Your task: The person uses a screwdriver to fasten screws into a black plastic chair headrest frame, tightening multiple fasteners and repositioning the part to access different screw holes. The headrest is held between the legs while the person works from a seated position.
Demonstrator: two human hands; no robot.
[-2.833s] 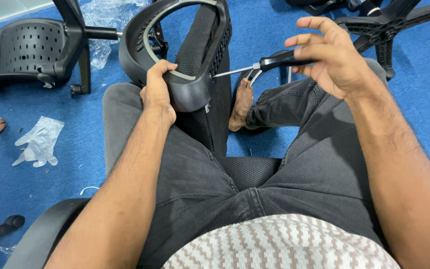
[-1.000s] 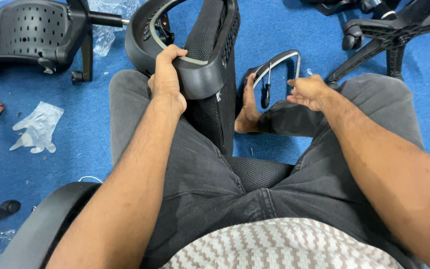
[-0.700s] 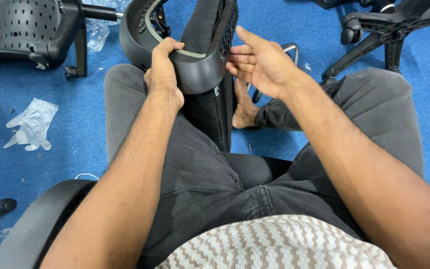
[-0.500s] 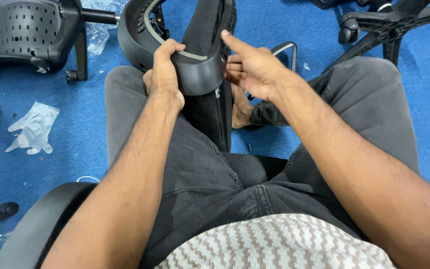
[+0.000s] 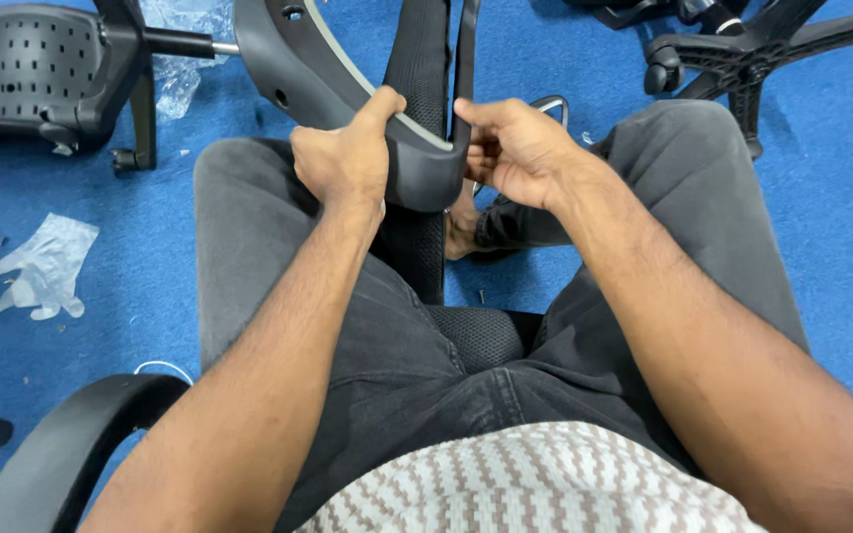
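Partly cropped chair frame (image 5: 348, 84), both hands.

Blue carpet lies open beside the right knee, while a chair base (image 5: 752, 54) blocks top right and a seat shell (image 5: 41, 74) and glove (image 5: 41, 266) crowd the left.

The chair backrest frame (image 5: 348, 89) stands between the person's knees. Left of it lie a seat shell (image 5: 32, 69) and a plastic glove (image 5: 41, 266); right of it, a wheeled chair base (image 5: 742, 49).
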